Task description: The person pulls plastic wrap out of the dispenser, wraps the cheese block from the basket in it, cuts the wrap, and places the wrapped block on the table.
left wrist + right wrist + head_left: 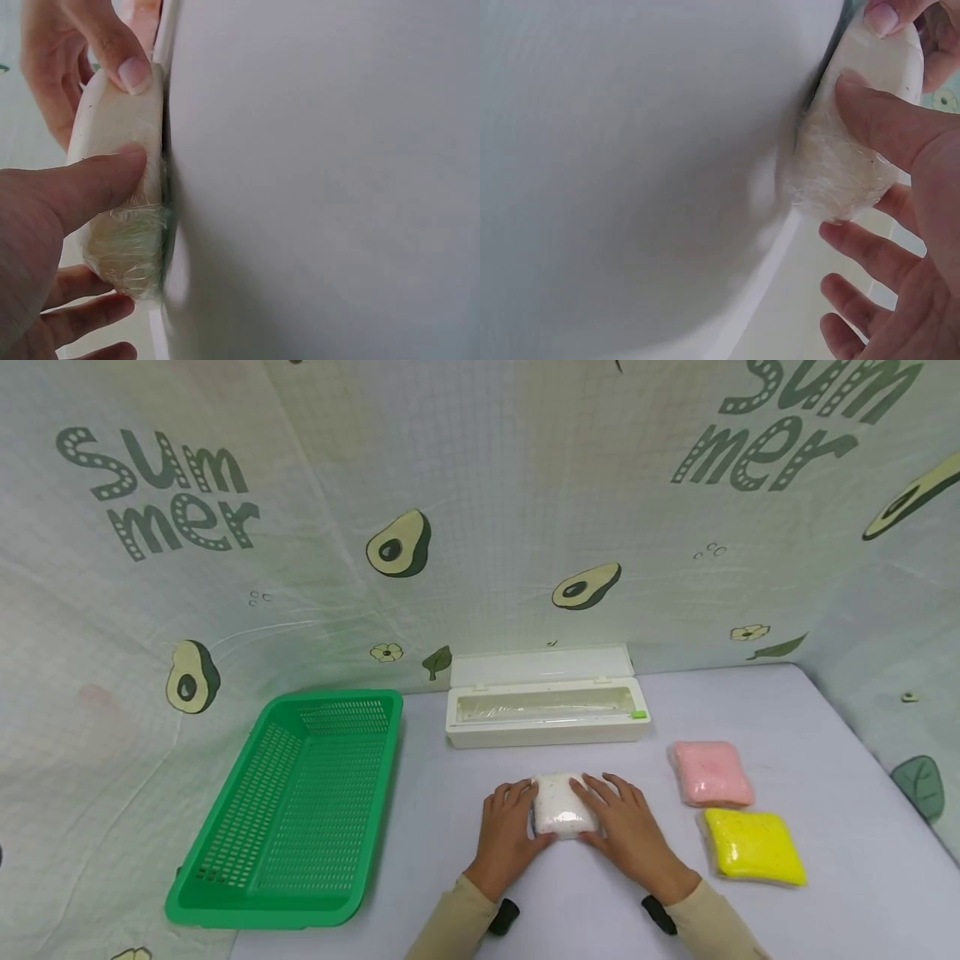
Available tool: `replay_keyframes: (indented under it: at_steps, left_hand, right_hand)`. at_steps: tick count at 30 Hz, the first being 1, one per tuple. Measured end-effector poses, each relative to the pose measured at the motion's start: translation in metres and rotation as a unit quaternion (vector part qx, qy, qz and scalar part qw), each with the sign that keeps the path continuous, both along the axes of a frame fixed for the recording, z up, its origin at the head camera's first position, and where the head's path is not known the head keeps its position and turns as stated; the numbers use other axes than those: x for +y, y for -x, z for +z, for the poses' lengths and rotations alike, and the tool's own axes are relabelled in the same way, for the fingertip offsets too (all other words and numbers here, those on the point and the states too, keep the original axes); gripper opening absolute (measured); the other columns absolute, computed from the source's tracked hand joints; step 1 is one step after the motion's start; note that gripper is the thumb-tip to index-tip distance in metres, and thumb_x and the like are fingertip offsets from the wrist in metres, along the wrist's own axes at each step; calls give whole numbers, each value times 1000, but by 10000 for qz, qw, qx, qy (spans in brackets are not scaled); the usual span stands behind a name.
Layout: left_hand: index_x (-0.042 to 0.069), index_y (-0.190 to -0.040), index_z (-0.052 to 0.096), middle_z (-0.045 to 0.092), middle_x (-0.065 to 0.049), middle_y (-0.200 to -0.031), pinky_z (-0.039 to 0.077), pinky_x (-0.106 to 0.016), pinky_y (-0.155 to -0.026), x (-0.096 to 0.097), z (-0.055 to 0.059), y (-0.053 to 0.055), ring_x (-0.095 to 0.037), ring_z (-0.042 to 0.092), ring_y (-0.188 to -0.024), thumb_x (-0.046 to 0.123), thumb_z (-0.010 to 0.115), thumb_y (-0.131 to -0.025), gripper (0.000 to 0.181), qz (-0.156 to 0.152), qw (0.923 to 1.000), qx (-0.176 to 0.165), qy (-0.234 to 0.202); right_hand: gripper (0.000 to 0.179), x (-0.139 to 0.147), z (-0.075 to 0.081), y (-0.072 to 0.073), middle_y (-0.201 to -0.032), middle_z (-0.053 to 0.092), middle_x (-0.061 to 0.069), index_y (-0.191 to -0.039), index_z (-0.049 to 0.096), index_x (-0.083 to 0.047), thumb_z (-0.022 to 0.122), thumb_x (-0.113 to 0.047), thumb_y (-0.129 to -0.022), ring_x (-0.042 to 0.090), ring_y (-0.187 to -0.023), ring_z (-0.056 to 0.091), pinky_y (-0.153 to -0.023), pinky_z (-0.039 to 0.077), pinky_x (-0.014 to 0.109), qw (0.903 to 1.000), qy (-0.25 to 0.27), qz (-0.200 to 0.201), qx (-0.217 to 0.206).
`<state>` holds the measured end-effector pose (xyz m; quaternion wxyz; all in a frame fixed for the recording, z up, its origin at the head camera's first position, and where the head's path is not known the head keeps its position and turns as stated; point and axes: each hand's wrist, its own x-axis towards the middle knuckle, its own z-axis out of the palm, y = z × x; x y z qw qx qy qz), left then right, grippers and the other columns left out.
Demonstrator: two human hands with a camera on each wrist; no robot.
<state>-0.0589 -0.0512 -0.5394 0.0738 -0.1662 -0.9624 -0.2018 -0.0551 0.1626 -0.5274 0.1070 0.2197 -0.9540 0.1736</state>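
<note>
A white block-shaped packet in clear plastic film (pixel 561 806) lies on the table between the two hands. Its film looks bunched and wrinkled at the side ends in both wrist views. The left hand (pixel 508 833) holds its left end, with the thumb (pixel 112 180) on the near side and the fingers around the far left. From the right, the right hand (pixel 630 827) grips it likewise, its thumb (pixel 877 124) against the near face and its fingers spread at the far right. The packet's underside is hidden.
Behind the packet stands a white cling film dispenser (pixel 551 732) with its lid raised. A green perforated basket (pixel 367 860) sits on the left. Pink (pixel 712 774) and yellow (pixel 755 846) wrapped packets lie on the right. A patterned cloth (pixel 495 527) hangs behind the table.
</note>
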Motion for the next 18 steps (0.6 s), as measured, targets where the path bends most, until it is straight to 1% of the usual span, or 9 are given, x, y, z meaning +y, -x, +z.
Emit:
replay_keyframes:
  at_steps: [6, 10, 14, 18]
  left_hand:
    - [2, -141, 65, 65, -9, -143, 44, -48, -105, 10, -3, 9, -28, 54, -129, 39, 96, -77, 80, -52, 10000, 45, -49]
    - [3, -142, 65, 64, -7, -143, 43, -48, -106, 16, -3, 14, -27, 53, -130, 41, 95, -79, 80, -68, 10000, -15, 10]
    - [4, -143, 65, 64, -7, -144, 43, -48, -106, 23, -1, 19, -27, 53, -130, 41, 94, -80, 79, -106, 9999, -76, 25]
    - [4, -142, 65, 64, -6, -143, 44, -47, -106, 30, 0, 24, -26, 54, -128, 42, 93, -80, 77, -156, 9998, -60, 62]
  right_hand:
    - [83, 9, -1, 6, -147, 61, 18, -148, 61, -7, 97, -21, -74, 49, -133, 52, -104, 44, 64, 9998, -54, -125, -125]
    - [83, 13, 1, 8, -147, 61, 19, -148, 61, -7, 96, -20, -75, 49, -133, 51, -105, 43, 64, 9996, -149, -211, -137]
    - [82, 16, 2, 9, -147, 61, 19, -149, 61, -8, 96, -20, -76, 48, -132, 52, -107, 40, 64, 9987, -322, -378, -98]
    - [81, 19, 3, 11, -148, 60, 19, -150, 59, -8, 94, -21, -77, 48, -132, 52, -107, 38, 62, 9969, -528, -566, -99]
